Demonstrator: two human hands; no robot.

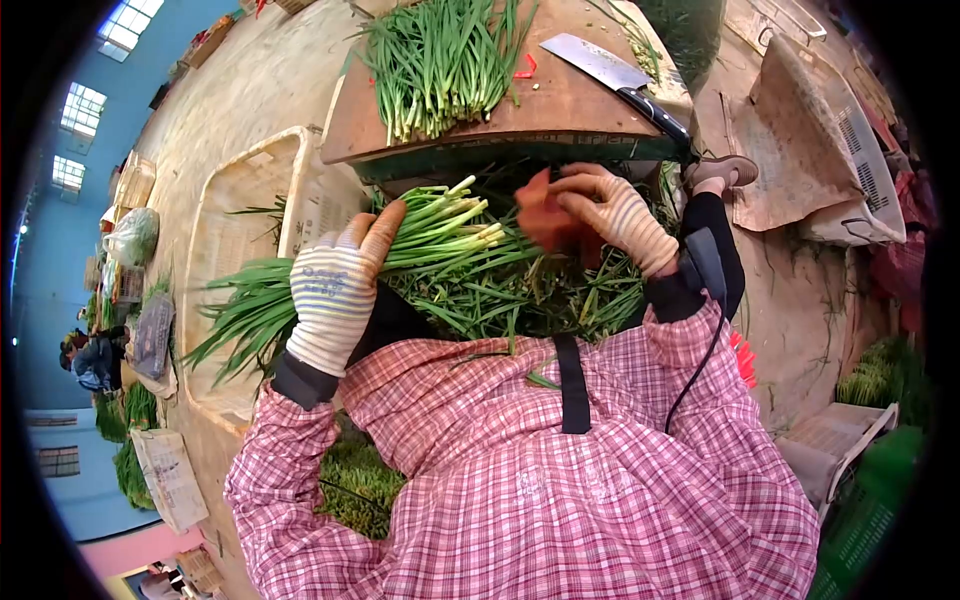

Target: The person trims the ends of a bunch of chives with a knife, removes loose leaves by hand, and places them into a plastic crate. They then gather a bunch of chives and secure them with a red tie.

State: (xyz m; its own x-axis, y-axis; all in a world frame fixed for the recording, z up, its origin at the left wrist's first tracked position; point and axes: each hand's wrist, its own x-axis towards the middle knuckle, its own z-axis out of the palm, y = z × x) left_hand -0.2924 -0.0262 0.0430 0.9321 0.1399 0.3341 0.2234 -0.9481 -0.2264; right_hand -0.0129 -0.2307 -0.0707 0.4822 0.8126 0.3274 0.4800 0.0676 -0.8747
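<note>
Stalks, slim, green-and-white, were clamped centre-left in the striped-gloved left hand; the right hand, apart, pinched a blurred reddish scrap; light pressure likely avoided crushing.

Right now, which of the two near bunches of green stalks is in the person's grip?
The lower bunch, held in the gloved left hand; the other bunch lies on the board beside the knife.

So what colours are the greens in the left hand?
The greens in the left hand run from green leaves to whitish ends, best seen in the head view.
</note>
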